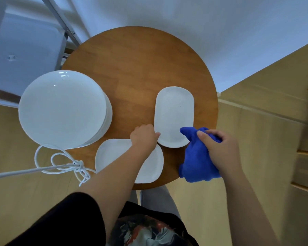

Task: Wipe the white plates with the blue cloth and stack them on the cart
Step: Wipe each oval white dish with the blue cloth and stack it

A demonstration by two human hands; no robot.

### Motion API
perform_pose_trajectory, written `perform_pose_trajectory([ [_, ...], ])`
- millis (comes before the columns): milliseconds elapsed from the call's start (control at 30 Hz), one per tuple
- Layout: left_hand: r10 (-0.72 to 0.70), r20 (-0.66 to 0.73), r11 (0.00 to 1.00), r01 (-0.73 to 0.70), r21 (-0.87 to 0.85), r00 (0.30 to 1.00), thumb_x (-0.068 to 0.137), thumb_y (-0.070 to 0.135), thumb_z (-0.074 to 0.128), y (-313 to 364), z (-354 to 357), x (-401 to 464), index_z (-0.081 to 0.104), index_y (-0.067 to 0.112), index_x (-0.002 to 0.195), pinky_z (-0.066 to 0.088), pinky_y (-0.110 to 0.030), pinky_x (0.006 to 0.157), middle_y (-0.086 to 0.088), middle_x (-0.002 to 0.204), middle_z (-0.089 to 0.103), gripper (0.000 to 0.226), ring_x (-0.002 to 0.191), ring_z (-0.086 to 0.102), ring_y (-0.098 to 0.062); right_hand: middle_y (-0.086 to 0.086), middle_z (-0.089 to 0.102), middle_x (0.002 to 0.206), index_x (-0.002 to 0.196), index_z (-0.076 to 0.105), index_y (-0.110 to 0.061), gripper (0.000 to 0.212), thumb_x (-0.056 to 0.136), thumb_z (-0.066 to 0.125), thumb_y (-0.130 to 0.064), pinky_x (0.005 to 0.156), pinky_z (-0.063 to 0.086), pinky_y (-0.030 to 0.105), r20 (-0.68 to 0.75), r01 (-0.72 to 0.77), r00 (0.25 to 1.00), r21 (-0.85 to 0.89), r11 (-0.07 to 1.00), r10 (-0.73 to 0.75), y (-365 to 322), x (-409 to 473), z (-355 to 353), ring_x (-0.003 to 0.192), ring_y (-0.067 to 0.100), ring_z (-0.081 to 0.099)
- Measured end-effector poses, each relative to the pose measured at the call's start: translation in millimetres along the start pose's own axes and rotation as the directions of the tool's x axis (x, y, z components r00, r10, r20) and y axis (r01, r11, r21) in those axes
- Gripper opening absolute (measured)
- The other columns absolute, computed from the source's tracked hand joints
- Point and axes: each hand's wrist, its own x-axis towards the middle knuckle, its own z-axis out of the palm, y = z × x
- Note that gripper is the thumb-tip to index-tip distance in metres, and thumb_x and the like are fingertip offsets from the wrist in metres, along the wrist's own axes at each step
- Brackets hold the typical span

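Note:
On the round wooden table (132, 68) lies a white oblong plate (174, 112) at the centre right. My left hand (144, 136) grips its near left rim. My right hand (219, 148) is closed around the bunched blue cloth (196, 157), which touches the plate's near right corner and hangs over the table's front edge. A white rounded-square plate (110, 155) sits at the table's near edge under my left forearm. A stack of several round white plates (62, 109) stands at the table's left side.
A metal-framed cart (25, 50) with a pale shelf stands at the upper left behind the table. A knotted white cord (64, 166) runs in from the left below the round stack. The floor is light wood, with a white wall beyond the table.

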Motion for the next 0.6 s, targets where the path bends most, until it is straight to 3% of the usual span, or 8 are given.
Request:
perform_pose_trajectory([
  [300, -0.050, 0.044, 0.990, 0.055, -0.131, 0.998, 0.098, 0.032, 0.046, 2, 2, 11, 0.053, 0.019, 0.094, 0.043, -0.027, 0.066, 0.002, 0.086, 0.053, 0.015, 0.077, 0.053, -0.017, -0.010, 0.067, 0.092, 0.099, 0.066, -0.020, 0.019, 0.085, 0.068, -0.032, 0.077, 0.050, 0.025, -0.042, 0.045, 0.998, 0.005, 0.999, -0.045, 6, 23, 3, 0.087, 0.007, 0.063],
  [600, -0.009, -0.020, 0.951, 0.002, -0.310, 1.000, 0.099, 0.030, 0.045, -4, 0, 10, 0.046, 0.020, 0.091, 0.038, -0.019, 0.060, 0.005, 0.082, 0.048, 0.013, 0.063, 0.047, -0.010, -0.016, 0.063, 0.090, 0.098, 0.065, -0.022, 0.016, 0.085, 0.067, -0.031, 0.072, 0.047, 0.018, -0.008, 0.046, 0.999, 0.003, 0.999, -0.046, 10, 29, 2, 0.086, 0.003, 0.060],
])
